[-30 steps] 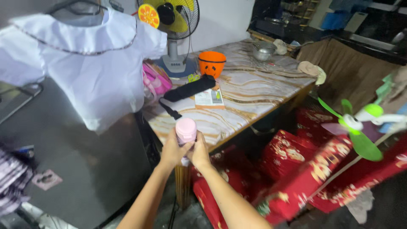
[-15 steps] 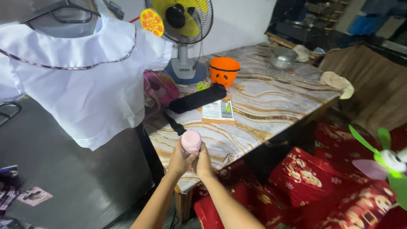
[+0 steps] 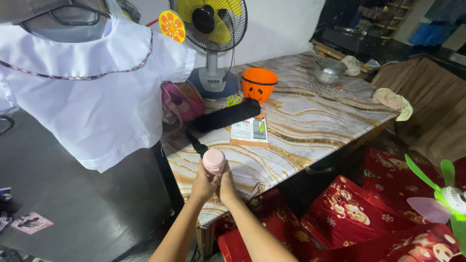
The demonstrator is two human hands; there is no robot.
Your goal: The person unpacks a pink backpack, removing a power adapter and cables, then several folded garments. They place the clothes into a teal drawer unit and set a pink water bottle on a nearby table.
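Both hands, left hand [image 3: 203, 183] & right hand [image 3: 227, 185], are clamping together round a small pink cylinder [image 3: 214, 161], holding it upright over the near edge of the marbled table [image 3: 310, 121], w/ a black folded umbrella [image 3: 224, 116] lying just beyond.

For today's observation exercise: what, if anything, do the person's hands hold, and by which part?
Both the left hand and right hand grip a small pink rounded object by its lower part; its top is uncovered.

fan [image 3: 212, 29] behind bucket [image 3: 259, 84], on table [image 3: 310, 121]
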